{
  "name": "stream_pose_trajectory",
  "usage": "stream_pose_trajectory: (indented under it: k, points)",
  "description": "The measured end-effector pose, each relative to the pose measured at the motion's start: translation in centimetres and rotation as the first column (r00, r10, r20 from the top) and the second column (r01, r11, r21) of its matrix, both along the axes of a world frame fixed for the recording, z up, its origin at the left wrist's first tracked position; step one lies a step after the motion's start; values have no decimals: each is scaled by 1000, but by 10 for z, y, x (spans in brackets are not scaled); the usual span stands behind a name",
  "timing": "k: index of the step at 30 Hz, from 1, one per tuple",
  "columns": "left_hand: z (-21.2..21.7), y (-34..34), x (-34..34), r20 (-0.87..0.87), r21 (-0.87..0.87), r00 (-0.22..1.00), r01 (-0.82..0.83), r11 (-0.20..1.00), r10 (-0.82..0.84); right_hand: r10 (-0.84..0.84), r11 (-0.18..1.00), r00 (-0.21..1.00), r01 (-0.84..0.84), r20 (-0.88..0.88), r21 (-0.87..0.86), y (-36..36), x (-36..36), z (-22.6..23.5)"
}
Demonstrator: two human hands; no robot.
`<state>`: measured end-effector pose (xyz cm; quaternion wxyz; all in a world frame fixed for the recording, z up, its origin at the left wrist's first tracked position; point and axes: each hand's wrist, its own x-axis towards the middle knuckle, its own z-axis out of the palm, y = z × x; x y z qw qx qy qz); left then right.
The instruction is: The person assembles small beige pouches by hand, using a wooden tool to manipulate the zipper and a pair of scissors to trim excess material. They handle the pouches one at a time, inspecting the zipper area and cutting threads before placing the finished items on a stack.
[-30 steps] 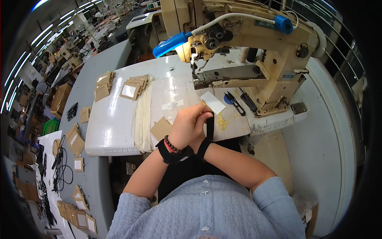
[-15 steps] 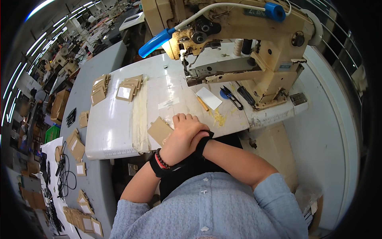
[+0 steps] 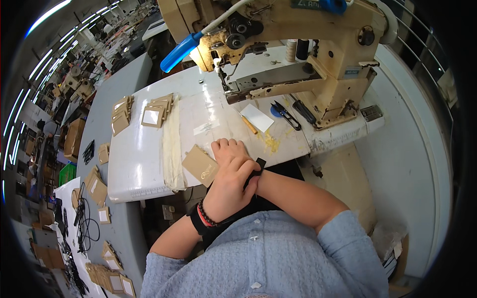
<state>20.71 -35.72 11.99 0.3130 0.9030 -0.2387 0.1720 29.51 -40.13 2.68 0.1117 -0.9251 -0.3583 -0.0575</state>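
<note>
My left hand [image 3: 229, 185] reaches across my right wrist, its fingers and thumb pinching a black wrist strap [image 3: 259, 165]. One end of the strap sticks up past the fingers. Partly covered by it, my right hand [image 3: 227, 148] rests at the table's near edge with its fingers curled in and nothing seen in them; its palm side is hidden. Just left of the hands lies a tan flat pouch [image 3: 200, 165] with pale lettering. My left wrist carries a black band [image 3: 197, 221] and a dark beaded bracelet [image 3: 204, 213].
A cream sewing machine [image 3: 343, 64] stands at the back right. Before it lie thread snips [image 3: 286, 115], a screwdriver [image 3: 303, 111], a white card [image 3: 257, 118] and a yellow stick [image 3: 249, 125]. Tan pouches [image 3: 153, 115] are stacked at the left. A grey side table [image 3: 124, 218] holds more pouches and black cord [image 3: 85, 223].
My left hand has shifted and turned over the right wrist, its fingers now up on the strap. More of the tan pouch shows. The whole view has shifted slightly.
</note>
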Motion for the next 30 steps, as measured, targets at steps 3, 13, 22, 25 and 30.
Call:
stream_pose_trajectory:
  k: [3, 13, 22, 25, 30]
  points:
    - [-5, -1, -4, -88, -21, 994, -61, 998, 59, -18, 1000, 1000, 18, -7, -23, 3, -1, 2]
    - [-10, -6, 2, 67, -44, 996, -62, 997, 65, 14, 998, 991, -6, -130, 66, -2, 8, 6]
    - [-26, -11, 8, 300, 20, 954, -12, 1000, 5, 57, 992, 969, -27, -241, 127, -11, 18, 22]
    - [-25, -11, 6, 329, 34, 944, -12, 999, 0, 36, 995, 956, -8, -290, 97, -9, 19, 26]
    - [-22, -10, 5, 226, 14, 974, -8, 1000, 5, 31, 995, 973, -9, -228, 97, -8, 17, 19]
